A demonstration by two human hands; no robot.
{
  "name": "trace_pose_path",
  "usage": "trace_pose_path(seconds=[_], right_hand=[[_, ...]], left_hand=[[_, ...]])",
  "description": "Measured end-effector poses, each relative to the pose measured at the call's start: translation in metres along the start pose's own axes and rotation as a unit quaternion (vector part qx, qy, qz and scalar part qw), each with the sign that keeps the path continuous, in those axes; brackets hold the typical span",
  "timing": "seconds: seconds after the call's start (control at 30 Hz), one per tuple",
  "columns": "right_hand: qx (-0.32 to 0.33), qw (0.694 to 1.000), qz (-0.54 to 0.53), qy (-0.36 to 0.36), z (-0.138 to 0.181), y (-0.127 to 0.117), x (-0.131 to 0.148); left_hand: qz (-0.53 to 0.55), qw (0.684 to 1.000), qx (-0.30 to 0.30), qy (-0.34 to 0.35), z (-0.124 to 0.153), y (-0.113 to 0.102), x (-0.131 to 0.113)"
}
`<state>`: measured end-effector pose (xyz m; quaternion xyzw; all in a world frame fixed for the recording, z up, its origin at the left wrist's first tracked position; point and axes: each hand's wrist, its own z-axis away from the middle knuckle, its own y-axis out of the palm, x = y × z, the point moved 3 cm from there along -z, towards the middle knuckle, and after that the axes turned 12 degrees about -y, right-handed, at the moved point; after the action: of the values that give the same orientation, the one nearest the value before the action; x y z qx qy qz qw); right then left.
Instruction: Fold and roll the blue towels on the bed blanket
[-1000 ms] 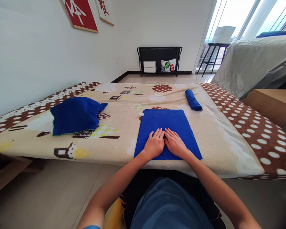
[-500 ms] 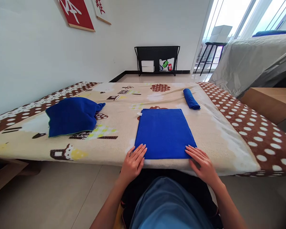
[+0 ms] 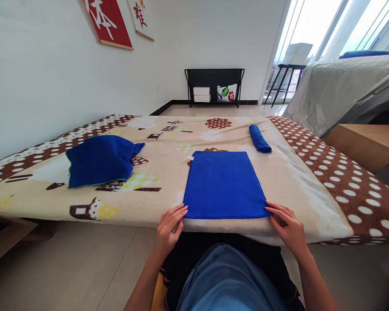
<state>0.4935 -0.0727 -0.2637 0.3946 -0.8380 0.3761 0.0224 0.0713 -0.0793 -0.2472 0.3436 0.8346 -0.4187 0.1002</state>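
A blue cloth point(image 3: 225, 185) with a small white tag at its far left corner lies flat on the patterned blanket point(image 3: 168, 172), close to the near edge. My left hand point(image 3: 170, 226) has its fingers closed at the cloth's near left corner. On the opposite side, my right hand point(image 3: 288, 224) pinches the near right corner, fingertips on top and thumb low at the edge. Farther right lies a rolled blue cloth point(image 3: 259, 139). A crumpled blue cloth point(image 3: 100, 162) is heaped to the left, apart from both hands.
Brown polka-dot fabric point(image 3: 359, 196) borders the blanket. A wooden box point(image 3: 366, 144) stands at the right beside a grey-covered piece of furniture point(image 3: 340, 86). Against the far wall is a black rack point(image 3: 214, 77) with white boxes and a cushion.
Both hands have moved outward from lying flat on the cloth's near part to its two near corners, where their fingers close. The view has tilted up slightly.
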Motion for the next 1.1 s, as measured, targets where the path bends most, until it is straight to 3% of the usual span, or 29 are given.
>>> trace_pose_path(seconds=[0.33, 0.7, 1.1], right_hand=[[-0.007, 1.000, -0.003, 0.005, 0.001, 0.002, -0.006], [-0.019, 1.000, -0.007, 0.003, 0.000, 0.002, -0.002], [-0.029, 0.998, -0.047, 0.008, 0.003, -0.004, -0.001]], left_hand=[[0.074, 0.995, -0.019, -0.063, -0.001, 0.000, 0.008], [0.089, 0.994, -0.020, -0.066, -0.004, -0.003, 0.007], [0.002, 0.997, -0.041, -0.066, -0.005, -0.015, 0.008]])
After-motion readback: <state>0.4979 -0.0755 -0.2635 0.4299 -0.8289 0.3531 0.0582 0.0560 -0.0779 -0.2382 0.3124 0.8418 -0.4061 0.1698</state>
